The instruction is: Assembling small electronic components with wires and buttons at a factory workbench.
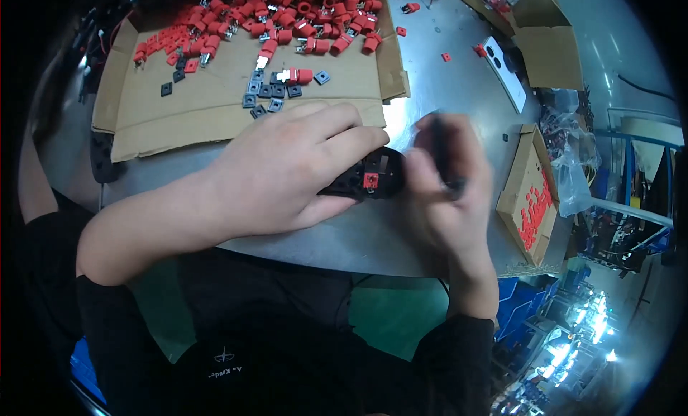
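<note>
My left hand (287,169) grips a black plastic housing (376,174) that has a small red insert on its near face, pressing it against the grey metal table (430,65). My right hand (448,190), blurred by motion, is closed around a dark slim tool (438,147) right beside the housing's right end. Just beyond my left hand lies a flattened cardboard sheet (215,93) with a heap of red connector parts (287,18) and several small dark grey square pieces (265,93).
A white phone (505,72) lies on the table at the right. A small cardboard box (527,194) with red parts sits at the right table edge, and an open carton (548,43) stands behind it. Loose red parts (401,30) dot the table.
</note>
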Available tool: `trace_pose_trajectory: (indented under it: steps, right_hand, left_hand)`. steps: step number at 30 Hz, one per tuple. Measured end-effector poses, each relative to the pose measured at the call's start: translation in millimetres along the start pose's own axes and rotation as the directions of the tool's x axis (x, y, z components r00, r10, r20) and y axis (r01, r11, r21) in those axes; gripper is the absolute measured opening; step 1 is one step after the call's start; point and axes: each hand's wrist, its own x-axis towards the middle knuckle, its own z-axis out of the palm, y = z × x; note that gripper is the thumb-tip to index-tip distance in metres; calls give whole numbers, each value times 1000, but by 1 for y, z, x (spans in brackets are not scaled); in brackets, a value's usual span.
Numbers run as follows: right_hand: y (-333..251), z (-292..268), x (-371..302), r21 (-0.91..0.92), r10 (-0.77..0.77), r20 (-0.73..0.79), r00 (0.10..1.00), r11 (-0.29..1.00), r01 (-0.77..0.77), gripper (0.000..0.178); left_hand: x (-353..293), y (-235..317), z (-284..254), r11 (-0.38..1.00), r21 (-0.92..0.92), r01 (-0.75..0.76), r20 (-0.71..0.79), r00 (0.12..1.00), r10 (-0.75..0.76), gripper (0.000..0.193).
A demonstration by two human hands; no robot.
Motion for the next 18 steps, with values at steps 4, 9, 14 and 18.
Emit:
trace_pose_trajectory:
  steps: [4, 9, 14, 18]
  right_hand:
    - [8, -12, 7, 634, -220, -158, 963, 724, 270, 90]
    - [-23, -3, 21, 855, -433, -27, 901, 457, 245, 82]
    - [-28, 37, 19, 838, -293, -5, 956, 520, 164, 83]
    - [-33, 51, 12, 808, -291, -130, 948, 523, 271, 84]
  left_hand:
    - [-8, 5, -2, 974, 102, 202, 153, 964, -216, 61]
    - [-11, 0, 5, 978, 69, 194, 106, 974, -201, 62]
    - [-15, 1, 7, 970, 47, 240, 91, 966, -244, 61]
    - [-13, 5, 5, 968, 45, 245, 104, 963, -249, 61]
